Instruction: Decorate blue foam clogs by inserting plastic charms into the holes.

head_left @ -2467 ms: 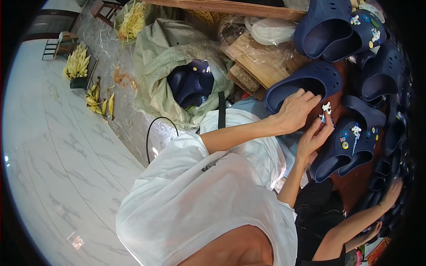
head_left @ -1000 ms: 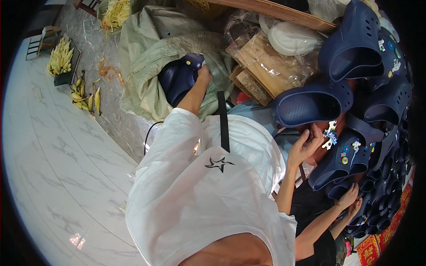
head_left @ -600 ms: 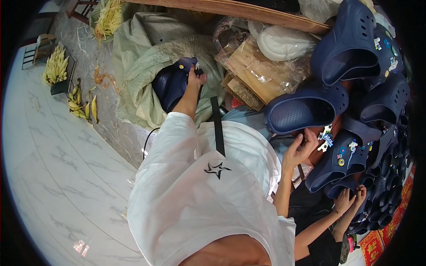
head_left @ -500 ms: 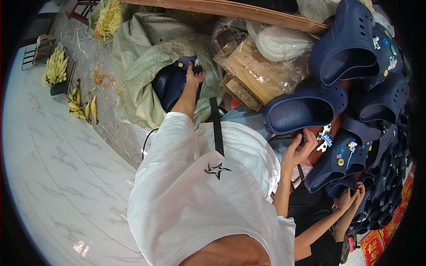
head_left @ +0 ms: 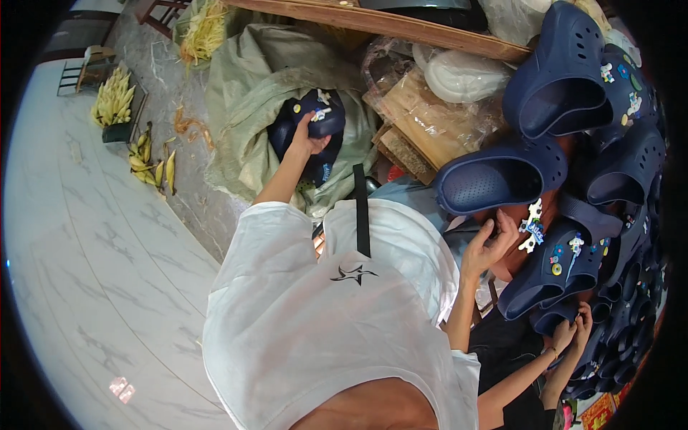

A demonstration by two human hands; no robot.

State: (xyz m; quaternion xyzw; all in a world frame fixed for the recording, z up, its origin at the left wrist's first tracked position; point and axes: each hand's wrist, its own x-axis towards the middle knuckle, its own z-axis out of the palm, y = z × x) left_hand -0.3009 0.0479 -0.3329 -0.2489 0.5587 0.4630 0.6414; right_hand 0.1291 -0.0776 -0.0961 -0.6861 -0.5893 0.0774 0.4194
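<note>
At the mouth of a pale green woven sack (head_left: 240, 115) my left hand (head_left: 309, 137) is closed on a dark blue clog (head_left: 331, 100) with small charms on it. Other dark blue clogs lie below it in the sack, partly hidden by my hand and wrist. My right hand (head_left: 493, 244) is turned palm up on the right, fingers loosely curled and apart, with nothing visible in it. Its fingertips are just under a larger blue clog (head_left: 494, 179) lying on its side. A white and blue charm cluster (head_left: 532, 228) is beside those fingers.
Many blue clogs (head_left: 559, 79) are piled along the right. Below them, another person's hands (head_left: 573, 333) work at a clog. A wooden beam (head_left: 387, 26) crosses the top, above plastic-wrapped boards (head_left: 437, 107). Corn cobs (head_left: 115, 100) and husks (head_left: 147, 161) are on the left floor.
My left hand has lifted and turned the clog at the sack, so more of its charms show. My right hand stays beside the same clog. The whole view has shifted slightly.
</note>
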